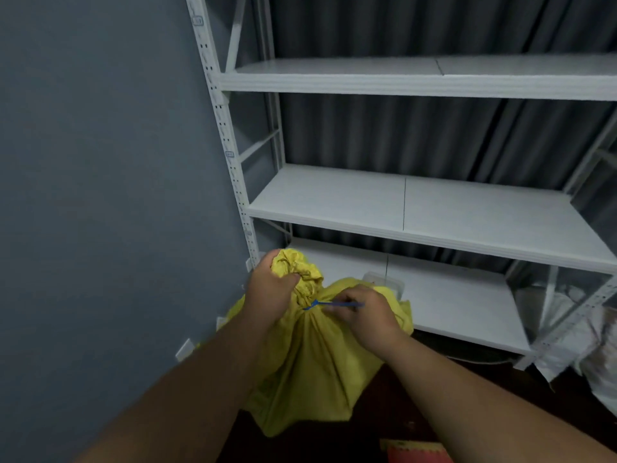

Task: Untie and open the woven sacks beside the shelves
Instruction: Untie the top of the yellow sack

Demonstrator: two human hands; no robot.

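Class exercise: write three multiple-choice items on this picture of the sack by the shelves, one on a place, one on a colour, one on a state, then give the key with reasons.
1. Where does the left hand grip the yellow woven sack?
A. its bunched top, above the tie
B. its bottom corner
C. nowhere

2. What colour is the thin tie round the sack's neck?
A. red
B. blue
C. white

3. What state is the sack in?
A. open
B. lying emptied on a shelf
C. tied shut

Key:
1 A, the fingers curl round the gathered top.
2 B, a blue strip crosses the neck, pinched by the right hand.
3 C, the neck is cinched beside the white metal shelving.
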